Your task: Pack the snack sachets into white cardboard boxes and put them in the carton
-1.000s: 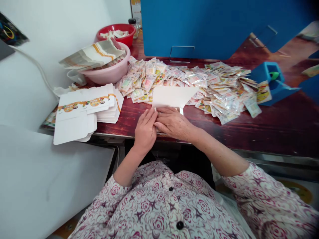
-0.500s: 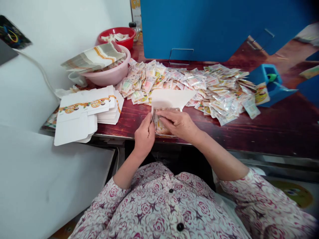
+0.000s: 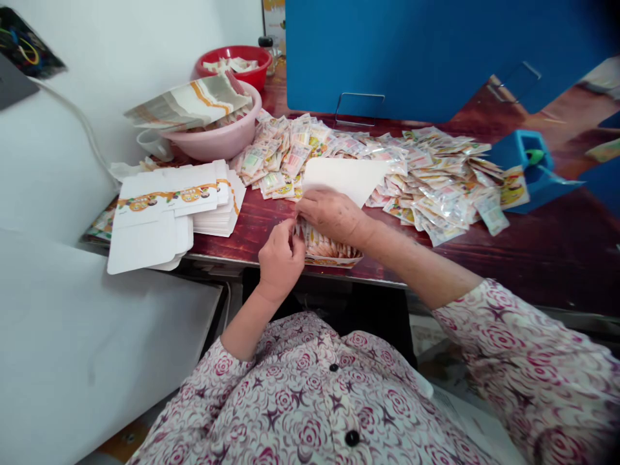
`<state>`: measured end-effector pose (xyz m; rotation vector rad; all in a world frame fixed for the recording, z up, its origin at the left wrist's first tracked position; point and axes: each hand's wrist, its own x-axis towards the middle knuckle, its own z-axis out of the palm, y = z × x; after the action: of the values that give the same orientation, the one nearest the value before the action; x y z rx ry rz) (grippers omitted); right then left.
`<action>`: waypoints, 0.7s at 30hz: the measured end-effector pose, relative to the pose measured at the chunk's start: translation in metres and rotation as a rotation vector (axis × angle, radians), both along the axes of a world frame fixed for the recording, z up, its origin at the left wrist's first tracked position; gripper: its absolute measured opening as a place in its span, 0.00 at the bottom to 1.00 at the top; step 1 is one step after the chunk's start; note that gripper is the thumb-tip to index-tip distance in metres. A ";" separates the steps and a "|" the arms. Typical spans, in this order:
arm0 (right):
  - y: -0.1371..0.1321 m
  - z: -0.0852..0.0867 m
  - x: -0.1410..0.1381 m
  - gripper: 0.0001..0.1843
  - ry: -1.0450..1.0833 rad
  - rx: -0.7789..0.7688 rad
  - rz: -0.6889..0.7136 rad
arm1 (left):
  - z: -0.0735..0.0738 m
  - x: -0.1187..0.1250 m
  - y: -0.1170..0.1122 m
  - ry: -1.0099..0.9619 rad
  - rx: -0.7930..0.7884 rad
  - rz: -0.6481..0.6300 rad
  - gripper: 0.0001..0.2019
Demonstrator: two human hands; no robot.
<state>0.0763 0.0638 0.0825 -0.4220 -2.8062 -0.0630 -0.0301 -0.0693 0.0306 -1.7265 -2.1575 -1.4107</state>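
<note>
A small open cardboard box (image 3: 334,261) lies at the table's front edge, its white lid (image 3: 346,177) raised at the back. Inside stands a tight row of small sachets (image 3: 330,245). My left hand (image 3: 281,255) grips the box's left end, thumb and fingers closed. Across the box reaches my right hand (image 3: 334,213), its fingers bent down and closed at that same left end, near the left fingertips. The right hand hides the back part of the row and what its fingertips pinch.
Loose sachets (image 3: 426,174) are heaped behind the box. Flat white printed cartons (image 3: 155,223) lie stacked at left. Behind them are a pink basin (image 3: 208,143), a red basin (image 3: 259,74) and a cup (image 3: 155,144). A blue container (image 3: 520,152) and a blue panel (image 3: 368,51) stand beyond.
My right hand has moved from over the sachets to the box's left end, uncovering more of the row. My left hand still grips that end. The view has shifted slightly.
</note>
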 end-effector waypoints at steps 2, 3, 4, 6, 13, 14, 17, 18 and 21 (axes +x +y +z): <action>0.002 0.000 0.000 0.10 -0.045 0.044 0.004 | -0.001 0.001 0.000 0.006 0.002 0.033 0.14; 0.002 0.000 0.000 0.10 -0.061 0.060 0.006 | -0.002 0.001 0.000 0.007 0.009 0.044 0.14; 0.002 -0.001 0.000 0.11 -0.070 0.071 0.006 | -0.002 0.002 0.000 0.006 0.019 0.051 0.14; 0.003 -0.002 0.001 0.12 -0.065 0.082 0.005 | -0.003 0.003 0.000 0.001 0.040 0.054 0.13; 0.004 -0.001 0.003 0.13 -0.026 0.078 0.027 | -0.001 0.001 -0.001 -0.014 0.069 0.030 0.09; 0.004 0.000 0.004 0.13 -0.031 0.078 0.029 | -0.001 0.000 -0.001 0.014 0.070 0.013 0.09; 0.005 0.004 0.007 0.13 -0.058 0.072 0.042 | 0.001 -0.003 -0.002 0.115 0.084 -0.020 0.10; 0.005 0.004 0.008 0.14 -0.067 0.069 0.046 | 0.002 -0.003 -0.002 0.146 0.089 -0.026 0.10; 0.005 0.005 0.010 0.14 -0.085 0.057 0.040 | 0.002 -0.003 -0.001 0.182 0.088 -0.032 0.10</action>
<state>0.0866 0.0691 0.0878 -0.3574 -2.8872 -0.1553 -0.0333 -0.0704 0.0325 -1.7890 -1.9545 -1.2784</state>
